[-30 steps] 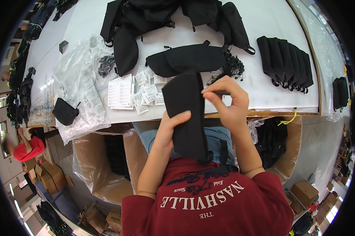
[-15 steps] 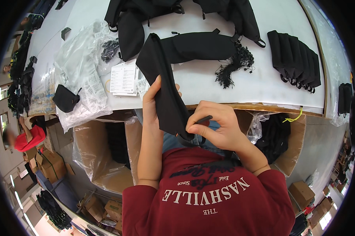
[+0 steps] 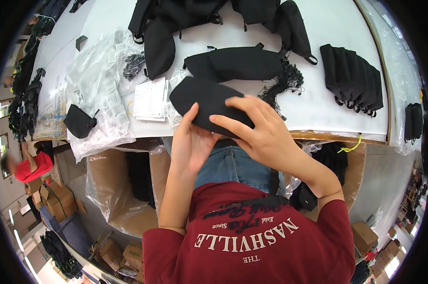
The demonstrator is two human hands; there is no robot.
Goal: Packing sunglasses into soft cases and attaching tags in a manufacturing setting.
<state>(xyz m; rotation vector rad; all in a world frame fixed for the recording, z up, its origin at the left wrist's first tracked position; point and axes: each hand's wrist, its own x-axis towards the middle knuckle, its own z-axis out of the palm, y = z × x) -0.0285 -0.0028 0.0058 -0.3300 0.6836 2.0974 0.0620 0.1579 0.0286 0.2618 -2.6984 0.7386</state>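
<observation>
A black fabric pouch (image 3: pixel 205 97), long and pointed at its far left end, lies slantwise between my hands over the table's near edge. My left hand (image 3: pixel 192 142) grips its near side from below, thumb on the upper face. Across its right part rests my right hand (image 3: pixel 261 130), fingers bent over the fabric and the pouch's right end hidden beneath them. Just beyond lies another black pouch (image 3: pixel 244 61), flat on the table. Next to it is a tangled heap of black cords with small pulls (image 3: pixel 287 85).
White printed cards (image 3: pixel 150 100) and a clear plastic bag (image 3: pixel 95 78) lie to the left, near a small black pouch (image 3: pixel 80 121). Overlapping black pouches (image 3: pixel 353 78) form a row at right. Lined cartons (image 3: pixel 112 184) stand under the table. A person in red (image 3: pixel 34 166) is far left.
The held pouch has turned from steep to nearly level, its broad face now upward. My right hand has moved from pinching a thin black piece at its near end to lying over the pouch.
</observation>
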